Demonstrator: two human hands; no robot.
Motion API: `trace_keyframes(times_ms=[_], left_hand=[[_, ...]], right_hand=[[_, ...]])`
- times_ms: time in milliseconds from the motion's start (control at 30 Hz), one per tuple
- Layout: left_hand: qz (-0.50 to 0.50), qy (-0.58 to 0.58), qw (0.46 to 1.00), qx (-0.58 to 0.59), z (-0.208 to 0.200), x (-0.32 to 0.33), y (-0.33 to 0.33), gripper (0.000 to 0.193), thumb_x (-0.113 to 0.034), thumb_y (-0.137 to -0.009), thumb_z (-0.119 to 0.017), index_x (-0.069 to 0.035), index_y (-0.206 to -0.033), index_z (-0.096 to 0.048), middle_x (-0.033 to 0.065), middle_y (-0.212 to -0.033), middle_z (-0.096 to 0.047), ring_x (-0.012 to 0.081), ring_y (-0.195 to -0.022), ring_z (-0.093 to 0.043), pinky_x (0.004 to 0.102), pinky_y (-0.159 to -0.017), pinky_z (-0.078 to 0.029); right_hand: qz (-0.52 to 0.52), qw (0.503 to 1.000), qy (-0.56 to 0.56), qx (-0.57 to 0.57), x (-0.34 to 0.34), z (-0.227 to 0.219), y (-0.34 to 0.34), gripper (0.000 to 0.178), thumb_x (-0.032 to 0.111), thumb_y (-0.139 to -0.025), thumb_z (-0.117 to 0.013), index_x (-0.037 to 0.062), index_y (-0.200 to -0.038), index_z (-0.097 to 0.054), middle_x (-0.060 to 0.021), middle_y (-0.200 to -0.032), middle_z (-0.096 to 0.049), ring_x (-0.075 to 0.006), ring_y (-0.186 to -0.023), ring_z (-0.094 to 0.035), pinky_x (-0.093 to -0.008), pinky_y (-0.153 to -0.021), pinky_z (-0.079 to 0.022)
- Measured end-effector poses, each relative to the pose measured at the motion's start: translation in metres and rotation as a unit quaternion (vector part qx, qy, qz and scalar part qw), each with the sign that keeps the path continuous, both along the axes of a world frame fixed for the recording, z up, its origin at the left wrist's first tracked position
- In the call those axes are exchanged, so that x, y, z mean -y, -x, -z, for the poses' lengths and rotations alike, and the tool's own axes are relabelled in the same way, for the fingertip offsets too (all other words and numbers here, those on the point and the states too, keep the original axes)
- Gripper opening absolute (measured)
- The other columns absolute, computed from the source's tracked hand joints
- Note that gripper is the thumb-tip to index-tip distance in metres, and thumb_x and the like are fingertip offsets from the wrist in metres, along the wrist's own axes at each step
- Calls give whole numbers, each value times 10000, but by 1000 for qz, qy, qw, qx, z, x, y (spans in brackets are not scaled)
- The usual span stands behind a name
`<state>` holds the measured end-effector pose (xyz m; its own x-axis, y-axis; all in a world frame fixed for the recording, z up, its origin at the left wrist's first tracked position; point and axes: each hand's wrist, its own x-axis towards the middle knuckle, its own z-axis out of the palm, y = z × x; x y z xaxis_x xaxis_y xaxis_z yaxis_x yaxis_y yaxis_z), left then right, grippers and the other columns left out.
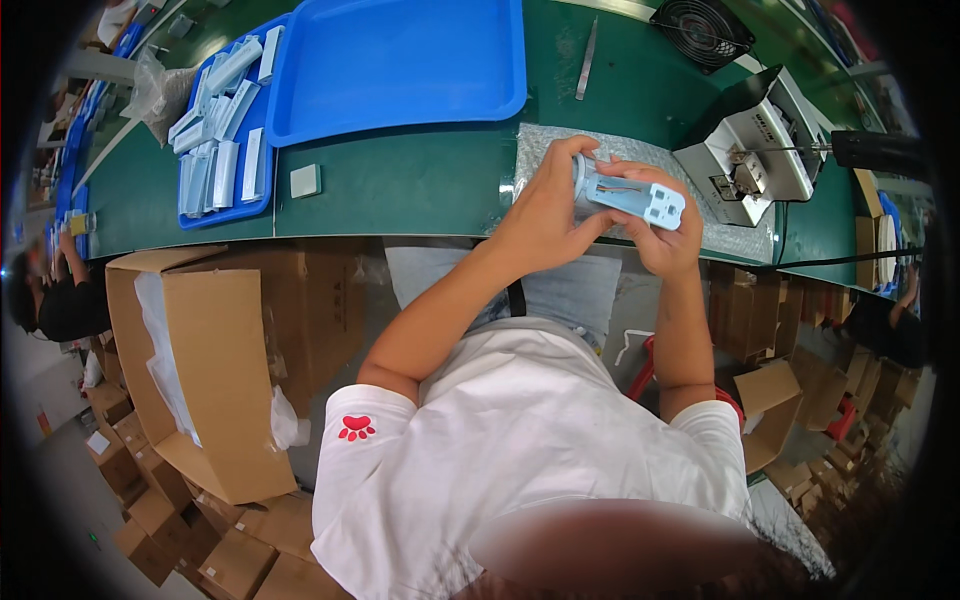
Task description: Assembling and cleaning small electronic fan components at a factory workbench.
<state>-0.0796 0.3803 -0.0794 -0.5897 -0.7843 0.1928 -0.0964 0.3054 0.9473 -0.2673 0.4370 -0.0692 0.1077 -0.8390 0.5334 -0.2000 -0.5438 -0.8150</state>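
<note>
My left hand (545, 205) and my right hand (662, 232) together hold a small pale-blue plastic part (633, 197) over the front edge of the green table (400, 185). The part is oblong, with a rounded end toward the left hand and small square openings at the right end. The left hand's fingers wrap its left end; the right hand grips its right end from below. A silvery padded mat (545, 150) lies on the table just behind the hands.
An empty blue tray (400, 60) sits at the back. Left of it a second blue tray (225, 120) holds several pale parts. A grey machine (755, 150) stands at right, a black fan (702, 30) behind it. Open cardboard box (200, 370) stands lower left.
</note>
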Motion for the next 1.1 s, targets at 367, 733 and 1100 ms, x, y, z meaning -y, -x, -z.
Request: trace_keyframes(times_ms=[367, 733, 1100], left_hand=[[-19, 155, 988, -19, -23, 24, -16, 327, -78, -833, -783, -94, -1152, -712, 160, -1394, -592, 335, -1317, -529, 409, -955, -501], [73, 305, 942, 123, -38, 30, -9, 244, -14, -796, -774, -77, -1032, -763, 128, -1313, -657, 335, -1217, -611, 414, -961, -512], [97, 23, 995, -19, -20, 29, -9, 213, -88, -788, -837, -58, -967, -725, 119, -1317, -665, 320, -1168, -659, 399, -955, -547]], right_hand=[[3, 996, -52, 74, 3, 23, 13, 434, -50, -855, -756, 12, -1265, -627, -173, -1240, -714, -268, -1205, -660, -411, -1071, -489], [-18, 995, -40, 89, 4, 15, 9, 448, -81, -843, -745, 0, -1266, -622, -193, -1256, -691, -288, -1185, -667, -399, -1028, -524], [32, 998, -46, 35, 0, 12, 12, 458, -48, -784, -803, 5, -1220, -672, -156, -1249, -690, -288, -1157, -670, -375, -987, -534]])
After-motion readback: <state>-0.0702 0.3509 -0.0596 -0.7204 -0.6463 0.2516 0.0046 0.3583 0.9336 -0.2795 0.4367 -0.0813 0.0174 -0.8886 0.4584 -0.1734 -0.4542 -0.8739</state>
